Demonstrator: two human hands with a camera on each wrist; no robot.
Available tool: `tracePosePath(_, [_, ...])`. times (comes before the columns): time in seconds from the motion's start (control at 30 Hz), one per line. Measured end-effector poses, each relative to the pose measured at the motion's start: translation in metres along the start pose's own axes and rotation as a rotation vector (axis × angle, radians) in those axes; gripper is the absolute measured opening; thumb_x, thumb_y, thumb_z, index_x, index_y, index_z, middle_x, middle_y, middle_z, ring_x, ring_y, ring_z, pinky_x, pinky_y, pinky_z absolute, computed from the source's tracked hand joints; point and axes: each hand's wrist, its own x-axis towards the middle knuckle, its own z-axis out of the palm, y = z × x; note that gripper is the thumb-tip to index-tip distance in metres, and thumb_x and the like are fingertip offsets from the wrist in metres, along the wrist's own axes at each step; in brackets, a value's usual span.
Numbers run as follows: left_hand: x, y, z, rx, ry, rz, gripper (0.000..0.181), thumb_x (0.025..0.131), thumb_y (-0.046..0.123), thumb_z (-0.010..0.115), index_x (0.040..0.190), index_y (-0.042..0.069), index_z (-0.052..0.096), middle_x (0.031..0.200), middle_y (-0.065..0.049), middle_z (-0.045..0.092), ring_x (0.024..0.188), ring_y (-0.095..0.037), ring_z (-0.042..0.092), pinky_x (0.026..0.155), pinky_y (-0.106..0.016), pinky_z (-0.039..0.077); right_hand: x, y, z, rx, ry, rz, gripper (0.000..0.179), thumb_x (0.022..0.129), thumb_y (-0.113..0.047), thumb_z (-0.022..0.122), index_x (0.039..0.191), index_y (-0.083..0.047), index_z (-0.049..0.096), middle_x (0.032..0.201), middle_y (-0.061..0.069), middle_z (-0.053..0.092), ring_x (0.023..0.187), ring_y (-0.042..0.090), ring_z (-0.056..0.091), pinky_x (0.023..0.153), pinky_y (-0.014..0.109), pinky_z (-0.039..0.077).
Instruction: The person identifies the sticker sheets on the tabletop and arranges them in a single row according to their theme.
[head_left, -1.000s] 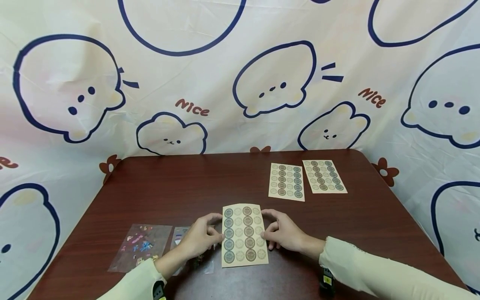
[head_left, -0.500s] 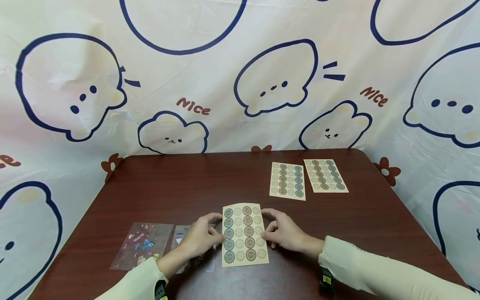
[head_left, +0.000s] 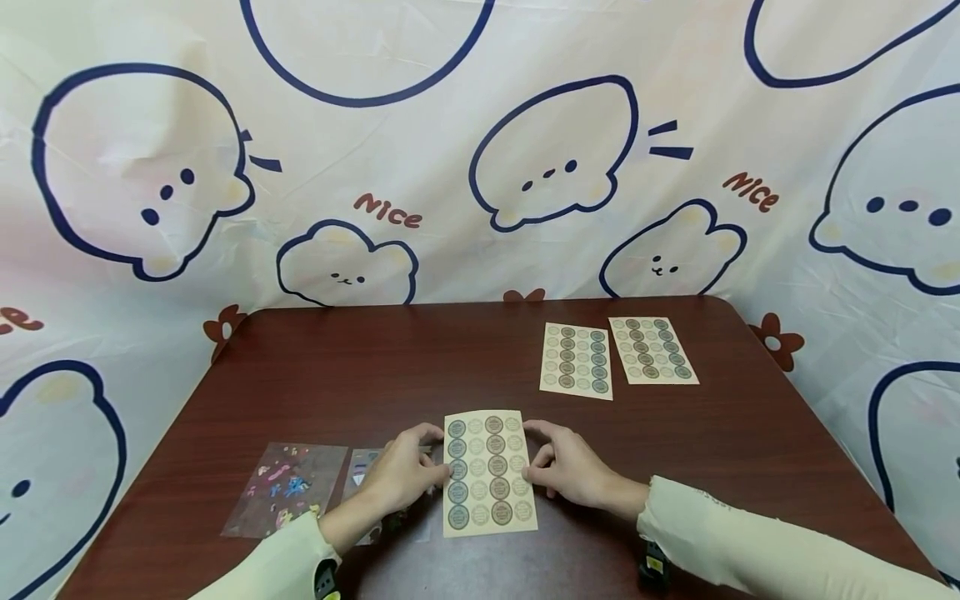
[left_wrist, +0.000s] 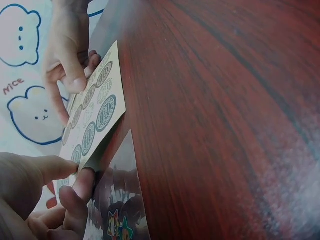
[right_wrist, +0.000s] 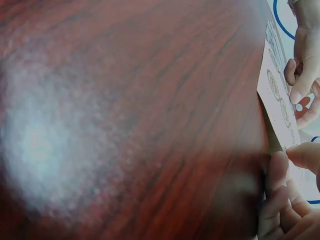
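A cream sticker sheet [head_left: 489, 473] with columns of round printed labels is held between both hands, tilted a little with its lower edge toward me. My left hand [head_left: 405, 473] pinches its left edge, thumb on the printed face and fingers behind. On the opposite edge my right hand [head_left: 573, 465] pinches in the same way. In the left wrist view the sticker sheet [left_wrist: 97, 107] slants above the table, a gap showing under its near corner. The right wrist view shows the thumb on the sheet [right_wrist: 277, 90] and curled fingers beneath.
Two similar sticker sheets [head_left: 576, 361] [head_left: 653, 351] lie at the back right of the brown table [head_left: 375, 358]. At the left is a clear sheet with small colourful stickers [head_left: 288, 487]. Another clear sticker sheet [head_left: 360, 467] lies partly under my left hand and forearm.
The held sheet's top edge has dipped slightly toward me. Both hands keep their pinch and stay almost in place; the whole head view has shifted a little.
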Motion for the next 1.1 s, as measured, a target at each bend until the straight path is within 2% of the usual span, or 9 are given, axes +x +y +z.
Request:
tracePosePath(0.37, [0.0003, 0.0021, 0.0019, 0.067, 0.028, -0.024, 0.046, 0.082, 0.016, 0.081, 0.124, 0.010, 0.061, 0.061, 0.005, 0.065, 0.049, -0.012, 0.057, 0.046, -0.030, 0.041, -0.0028, -0.0024, 0.0001, -0.029, 0.016, 0.005, 0.068, 0.086, -0.005, 0.074, 0.146, 0.004, 0.043, 0.068, 0.002, 0.071, 0.046, 0.012, 0.056, 0.049, 0.026, 0.047])
tracePosePath(0.7, [0.0010, 0.0003, 0.0033, 0.134, 0.028, -0.019, 0.045, 0.083, 0.020, 0.081, 0.122, 0.011, 0.060, 0.059, 0.006, 0.062, 0.048, -0.012, 0.054, 0.046, -0.030, 0.039, -0.0035, -0.0045, 0.0012, -0.067, 0.019, 0.018, 0.068, 0.085, -0.007, 0.075, 0.146, 0.003, 0.045, 0.067, -0.001, 0.070, 0.046, 0.011, 0.056, 0.051, 0.026, 0.048])
tracePosePath(1.1, [0.0001, -0.0035, 0.0072, 0.214, 0.089, 0.024, 0.045, 0.077, 0.022, 0.085, 0.115, 0.012, 0.062, 0.058, 0.007, 0.056, 0.052, -0.009, 0.049, 0.051, -0.027, 0.035, -0.0019, -0.0053, 0.0013, -0.082, 0.003, 0.009, 0.069, 0.084, -0.005, 0.075, 0.145, 0.004, 0.044, 0.065, -0.001, 0.069, 0.045, 0.011, 0.056, 0.048, 0.026, 0.047])
